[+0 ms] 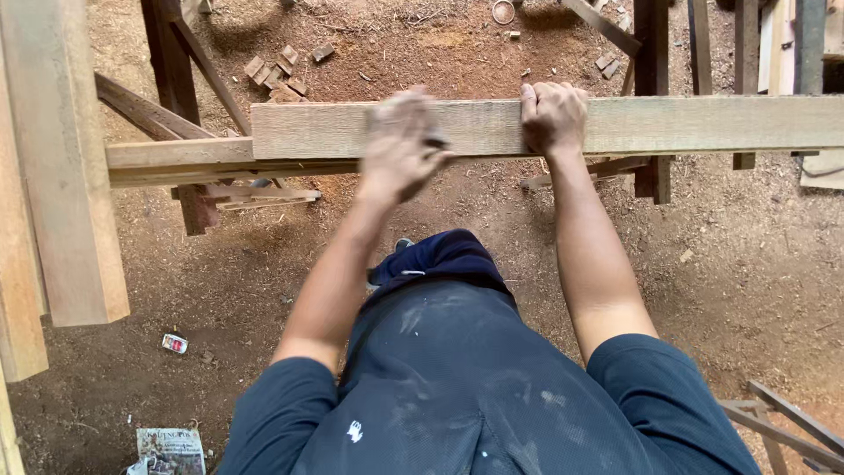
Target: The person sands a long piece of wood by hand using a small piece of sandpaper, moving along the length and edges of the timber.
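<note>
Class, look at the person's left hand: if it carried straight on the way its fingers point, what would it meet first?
The left hand is blurred and already over the long wooden plank. Going on, it would likely meet that plank's face first; depth is uncertain.

2 hands, left hand [400, 145] and right hand [552, 116], on a plank [703, 123]

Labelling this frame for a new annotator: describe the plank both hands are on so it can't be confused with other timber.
Look across the sawdust-covered dirt floor to the long pale plank running horizontally across the upper frame. The right hand grips its top edge; the blurred left hand is on its face. Unlike the darker beam just below at left, it is lighter, wider and reaches the right edge.
</note>
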